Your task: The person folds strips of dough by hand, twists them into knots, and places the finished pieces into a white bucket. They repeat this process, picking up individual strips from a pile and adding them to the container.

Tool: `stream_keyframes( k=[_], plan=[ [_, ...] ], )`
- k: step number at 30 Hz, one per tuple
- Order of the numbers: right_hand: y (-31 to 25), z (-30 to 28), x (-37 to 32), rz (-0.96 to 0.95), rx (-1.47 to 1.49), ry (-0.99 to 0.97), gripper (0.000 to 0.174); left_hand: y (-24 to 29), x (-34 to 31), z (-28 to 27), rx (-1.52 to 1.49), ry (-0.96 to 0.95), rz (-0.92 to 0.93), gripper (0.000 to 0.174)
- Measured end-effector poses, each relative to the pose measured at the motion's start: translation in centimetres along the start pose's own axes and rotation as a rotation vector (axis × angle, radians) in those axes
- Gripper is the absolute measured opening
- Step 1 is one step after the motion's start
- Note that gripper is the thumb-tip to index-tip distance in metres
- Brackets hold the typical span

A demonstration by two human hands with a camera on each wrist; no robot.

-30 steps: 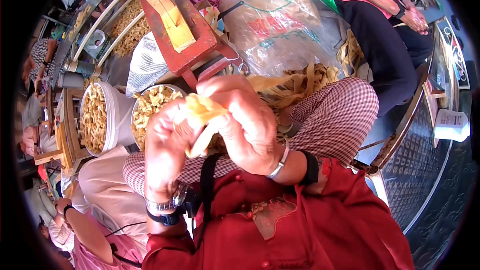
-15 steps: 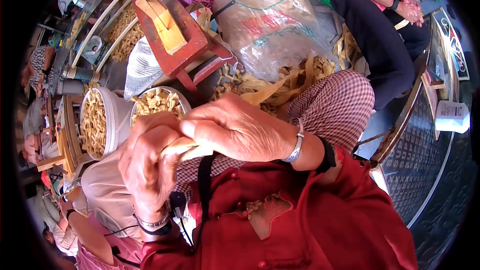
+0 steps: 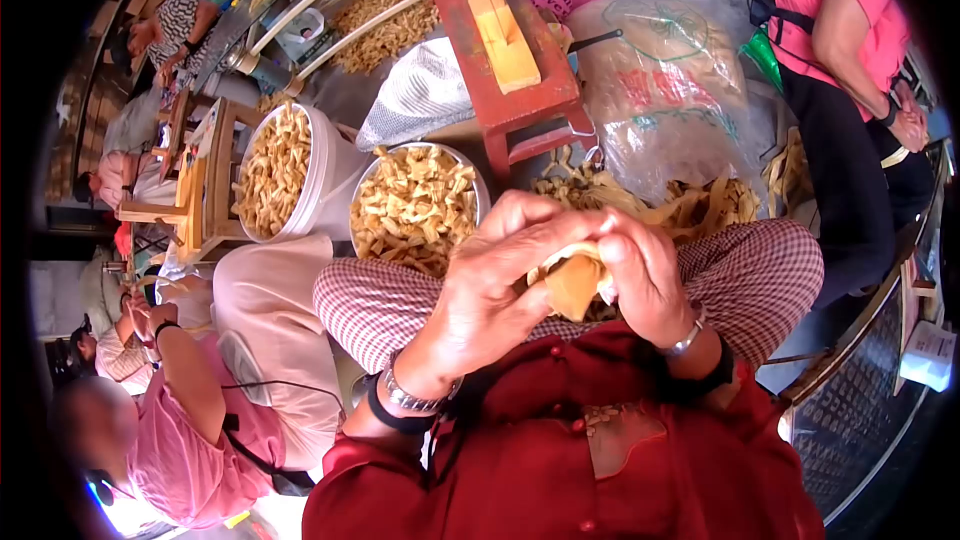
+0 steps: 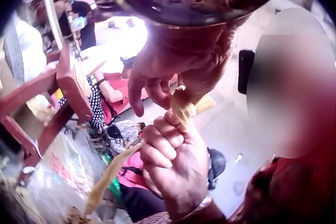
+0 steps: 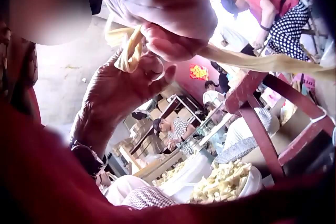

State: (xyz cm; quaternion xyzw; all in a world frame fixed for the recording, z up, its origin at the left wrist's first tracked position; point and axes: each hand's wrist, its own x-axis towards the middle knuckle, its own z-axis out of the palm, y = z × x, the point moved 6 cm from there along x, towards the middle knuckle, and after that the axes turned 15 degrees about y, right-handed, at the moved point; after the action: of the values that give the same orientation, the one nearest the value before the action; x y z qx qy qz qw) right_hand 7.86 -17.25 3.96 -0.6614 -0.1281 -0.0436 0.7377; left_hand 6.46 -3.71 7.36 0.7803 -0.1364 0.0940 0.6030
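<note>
A soft yellow tofu skin strip [image 3: 574,285] is held between both hands in front of the red shirt. My left hand [image 3: 478,285], wearing a watch, pinches its looped part; some of its fingers hang loosely apart in the left wrist view. Fingers of my right hand [image 3: 648,278] curl round the strip right beside that loop. In the left wrist view the loop [image 4: 182,109] lies between the two hands, and a long tail runs down from my right hand [image 4: 176,163]. The right wrist view shows that tail [image 5: 257,59] stretching off to the right.
White buckets of knotted strips, one [image 3: 415,210] just beyond the knees and another [image 3: 285,175] to its left, stand near a red bench [image 3: 500,65] with a yellow wooden block [image 3: 497,30]. Loose strips [image 3: 715,208] lie beside a clear plastic bag [image 3: 665,90]. People in pink sit on either side.
The head view has swung left, so the buckets and bench appear further right. Both hands have turned about the strip, and its flat yellow end now faces the camera between them.
</note>
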Motion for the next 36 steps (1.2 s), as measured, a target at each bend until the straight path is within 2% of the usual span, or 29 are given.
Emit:
stream_keyframes(
  k=[1, 2, 3, 5, 7, 9, 10, 12, 14, 15, 17, 21, 22, 23, 24, 25, 26, 28, 31, 33, 34, 35, 36],
  plan=[
    [0.0, 0.5, -0.1, 0.178, 0.095, -0.038, 0.019, 0.4, 0.0, 0.5, 0.145, -0.007, 0.113, 0.044],
    [0.3, 0.6, -0.1, 0.062, 0.015, -0.016, 0.018, -0.5, -0.5, 0.9, 0.073, 0.015, 0.162, 0.05],
    [0.7, 0.7, -0.2, -0.049, -0.066, 0.004, 0.018, -0.4, -0.2, 1.1, 0.223, -0.043, 0.165, 0.054],
    [1.7, 0.9, 0.0, 0.057, -0.065, 0.017, 0.018, -2.3, -0.7, 1.1, 0.001, 0.08, 0.025, 0.03],
    [2.0, 1.0, 0.5, 0.116, 0.017, 0.06, 0.018, -3.9, -1.1, 1.0, -0.154, 0.084, -0.304, 0.044],
    [2.2, 0.4, 0.7, 0.279, -0.025, 0.052, 0.022, -4.6, -0.9, 1.2, -0.334, 0.054, -0.429, 0.046],
    [2.1, 0.4, 0.9, 0.19, -0.021, 0.06, 0.023, -4.5, -0.9, 1.6, -0.495, 0.068, -0.425, 0.048],
    [1.8, 0.2, 1.1, 0.04, -0.034, 0.051, 0.024, -4.0, -0.5, 2.2, -0.748, 0.01, -0.561, 0.049],
    [2.5, -1.1, 1.5, -0.119, -0.09, 0.181, 0.023, -3.9, 0.1, 2.0, -0.932, 0.001, -0.654, 0.048],
    [2.7, -2.6, 1.6, -0.007, -0.196, 0.186, 0.025, -4.3, 0.1, 1.6, -0.987, 0.028, -0.692, 0.046],
    [3.5, -5.4, 1.8, 0.012, -0.302, 0.242, 0.028, -4.5, 0.1, 0.7, -1.049, 0.125, -0.727, 0.046],
    [3.4, -4.9, 1.7, -0.034, -0.414, 0.096, 0.024, -5.4, 0.7, 0.3, -0.958, 0.135, -0.666, 0.049],
    [3.4, -4.2, 2.0, -0.039, -0.417, 0.092, 0.022, -5.3, 1.5, 0.1, -0.75, 0.223, -0.658, 0.052],
    [3.5, -3.7, 2.0, -0.04, -0.416, 0.087, 0.021, -6.1, 1.3, 0.1, -0.645, 0.199, -0.652, 0.054],
    [4.7, -3.7, 1.7, 0.089, -0.368, 0.086, 0.019, -6.6, 1.2, 0.1, -0.534, 0.172, -0.642, 0.053],
    [5.2, -3.2, 1.5, 0.129, -0.318, 0.056, 0.021, -7.0, 1.2, 0.2, -0.424, 0.145, -0.634, 0.051],
    [6.0, -2.8, 1.2, 0.155, -0.319, 0.011, 0.019, -7.5, 0.9, 0.3, -0.439, 0.176, -0.673, 0.041],
    [7.0, -1.8, 0.7, 0.28, -0.255, -0.073, 0.018, -8.2, 0.8, 0.0, -0.423, 0.175, -0.68, 0.034],
    [6.8, 0.2, 0.7, 0.345, -0.151, -0.085, 0.019, -8.7, 0.8, -0.1, -0.495, 0.238, -0.75, 0.02],
    [6.4, 0.6, 1.4, 0.207, -0.21, -0.13, 0.019, -9.0, 0.9, -0.5, -0.578, 0.243, -0.789, 0.018],
    [5.7, 0.7, 1.7, 0.173, -0.197, -0.138, 0.02, -8.7, 1.0, -1.0, -0.657, 0.305, -0.791, 0.016],
    [4.9, 0.8, 2.0, 0.139, -0.183, -0.147, 0.021, -9.1, 0.8, -1.7, -0.778, 0.298, -0.695, 0.014],
    [4.4, 0.6, 2.4, 0.1, -0.222, -0.16, 0.023, -9.2, 0.9, -2.7, -0.806, 0.359, -0.689, 0.013]
  ],
)
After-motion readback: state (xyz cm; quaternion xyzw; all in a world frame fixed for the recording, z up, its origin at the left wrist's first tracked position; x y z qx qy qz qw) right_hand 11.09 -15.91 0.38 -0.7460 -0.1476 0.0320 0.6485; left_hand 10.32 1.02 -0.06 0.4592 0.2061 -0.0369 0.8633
